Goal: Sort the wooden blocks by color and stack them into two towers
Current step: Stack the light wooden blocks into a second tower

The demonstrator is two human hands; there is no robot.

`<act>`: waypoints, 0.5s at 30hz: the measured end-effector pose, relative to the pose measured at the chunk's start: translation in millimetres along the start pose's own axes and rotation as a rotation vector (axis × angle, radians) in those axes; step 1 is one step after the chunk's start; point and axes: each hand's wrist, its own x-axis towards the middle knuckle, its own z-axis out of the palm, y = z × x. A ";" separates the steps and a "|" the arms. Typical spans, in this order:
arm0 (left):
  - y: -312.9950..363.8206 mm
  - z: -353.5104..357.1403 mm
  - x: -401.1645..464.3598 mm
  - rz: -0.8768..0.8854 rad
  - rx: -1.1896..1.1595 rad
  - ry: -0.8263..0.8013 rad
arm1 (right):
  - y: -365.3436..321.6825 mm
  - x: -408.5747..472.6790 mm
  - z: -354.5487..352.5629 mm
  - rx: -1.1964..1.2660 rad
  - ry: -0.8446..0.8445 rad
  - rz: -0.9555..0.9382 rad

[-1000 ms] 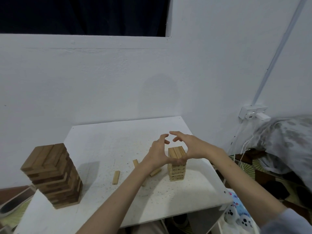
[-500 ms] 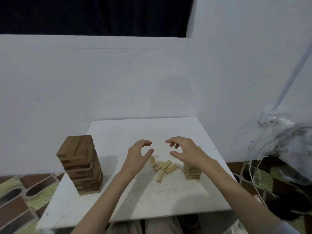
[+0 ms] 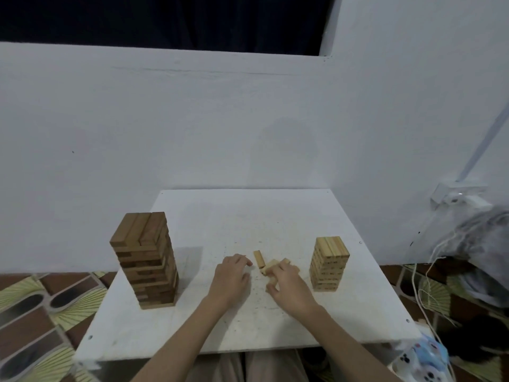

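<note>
A white square counter [image 3: 316, 216] holds a tall tower of dark brown wooden blocks [image 3: 146, 260] on the left and a shorter tower of light wooden blocks [image 3: 329, 263] on the right. Between them, the left hand [image 3: 231, 279] rests with loose fingers, holding nothing. The right hand [image 3: 289, 285] curls around small loose light wooden blocks [image 3: 265, 264].

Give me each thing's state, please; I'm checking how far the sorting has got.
Dark tower: upright, on the table's left.
Light tower: upright, shorter, on the right.
Loose blocks: light, lying flat between the towers, unstacked.
Left hand: on the table beside the loose blocks, holding nothing.
Right hand: over the loose blocks, fingers touching them; grip unclear.
Table: white, speckled.
</note>
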 end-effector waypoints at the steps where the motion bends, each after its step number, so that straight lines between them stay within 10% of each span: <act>1: 1.0 1.3 3.0 -0.024 0.034 0.002 | 0.8 1.0 3.5 -0.041 0.031 -0.004; 15: -16.4 -0.1 4.7 -0.274 -0.254 0.006 | -5.2 42.5 21.9 -0.417 -0.044 -0.050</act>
